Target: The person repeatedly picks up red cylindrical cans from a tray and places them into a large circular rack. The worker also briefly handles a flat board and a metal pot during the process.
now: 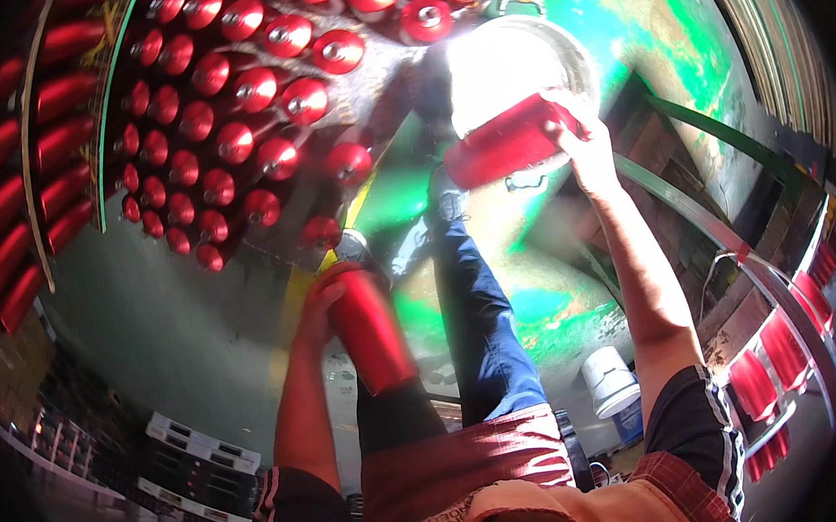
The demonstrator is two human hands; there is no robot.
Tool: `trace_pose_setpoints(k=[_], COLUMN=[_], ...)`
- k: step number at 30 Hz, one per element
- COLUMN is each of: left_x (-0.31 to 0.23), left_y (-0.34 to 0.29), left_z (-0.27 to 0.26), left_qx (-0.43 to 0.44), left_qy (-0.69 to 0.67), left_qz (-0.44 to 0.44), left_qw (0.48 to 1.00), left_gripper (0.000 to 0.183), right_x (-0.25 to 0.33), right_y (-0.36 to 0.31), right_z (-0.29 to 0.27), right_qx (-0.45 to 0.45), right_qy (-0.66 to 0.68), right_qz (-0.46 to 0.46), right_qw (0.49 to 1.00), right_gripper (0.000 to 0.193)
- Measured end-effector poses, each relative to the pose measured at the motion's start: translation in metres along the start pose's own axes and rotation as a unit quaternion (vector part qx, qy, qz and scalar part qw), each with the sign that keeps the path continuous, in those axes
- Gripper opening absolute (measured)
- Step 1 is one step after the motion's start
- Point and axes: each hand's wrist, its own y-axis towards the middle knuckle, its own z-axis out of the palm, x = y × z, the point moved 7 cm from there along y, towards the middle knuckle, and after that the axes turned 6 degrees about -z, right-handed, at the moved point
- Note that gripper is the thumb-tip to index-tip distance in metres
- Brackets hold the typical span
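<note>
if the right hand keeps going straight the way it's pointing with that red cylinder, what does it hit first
Most likely the shiny metal basin: the right hand holds its red cylinder right at the basin's near rim. Depth is hard to judge, so a small gap may remain.

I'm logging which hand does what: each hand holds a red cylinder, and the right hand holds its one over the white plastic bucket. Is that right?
Not quite. In the head view the right hand holds its red cylinder over the shiny metal basin, not the white bucket, which stands apart by the person's leg. The left hand does hold another red cylinder.
</note>
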Motion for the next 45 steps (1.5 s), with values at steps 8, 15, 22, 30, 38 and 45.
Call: trace_pose_setpoints(k=[8, 15, 22, 30, 38, 45], left_x=[-0.027, 0.023, 0.037, -0.081, -0.119, -0.146], left_y=[-0.065, 0.001, -0.015, 0.038, 0.085, -0.02], left_z=[-0.128, -0.177, -0.15, -0.109, -0.126, -0.081], left_qx=[-0.411, -0.611, -0.579, -0.437, -0.413, -0.41], left_qy=[0.384, 0.419, 0.407, 0.486, 0.475, 0.536], left_qz=[0.287, 0.338, 0.322, 0.394, 0.431, 0.473], left_qw=[0.775, 0.58, 0.629, 0.647, 0.647, 0.566], left_gripper=[0.039, 0.039, 0.032, 0.042, 0.04, 0.048], right_x=[-0.009, -0.06, -0.005, 0.012, -0.025, 0.077], right_y=[0.027, 0.02, -0.012, 0.053, 0.099, 0.064], right_z=[0.184, 0.249, 0.252, 0.342, 0.38, 0.304], right_qx=[0.058, 0.046, 0.106, 0.216, 0.161, 0.162], right_qy=[-0.18, -0.351, -0.362, -0.378, -0.383, -0.316], right_qz=[-0.144, -0.272, -0.309, -0.406, -0.407, -0.407], right_qw=[0.971, 0.895, 0.873, 0.803, 0.813, 0.842], right_gripper=[0.044, 0.047, 0.046, 0.067, 0.06, 0.052])
